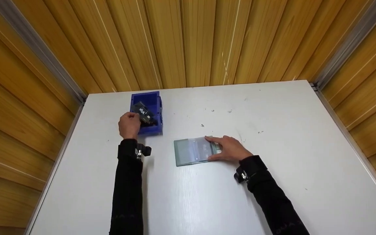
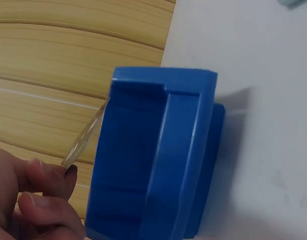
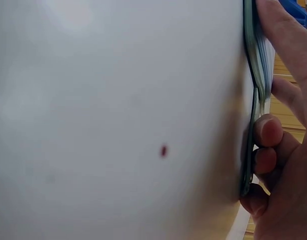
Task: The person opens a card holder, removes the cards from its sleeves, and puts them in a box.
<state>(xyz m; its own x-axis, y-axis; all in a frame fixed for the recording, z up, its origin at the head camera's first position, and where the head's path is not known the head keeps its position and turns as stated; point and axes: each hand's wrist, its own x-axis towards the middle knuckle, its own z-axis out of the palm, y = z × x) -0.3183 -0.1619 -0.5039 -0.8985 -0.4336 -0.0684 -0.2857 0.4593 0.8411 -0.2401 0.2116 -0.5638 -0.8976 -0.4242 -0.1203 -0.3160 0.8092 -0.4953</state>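
My left hand pinches a dark card with "VIP" lettering, held tilted over the blue bin. In the left wrist view the card appears nearly edge-on between thumb and fingers, beside the bin's rim. An open card holder with a green cover and clear sleeves lies flat on the table. My right hand grips its right part, thumb and forefinger at opposite edges. Seen from the right wrist, several layered sleeves stand out from the cover, with fingertips against it.
The white table carries small dark marks near its middle. Wood-patterned panels rise behind it and on both sides, with metal rails at the corners. The bin stands toward the back left, apart from the card holder.
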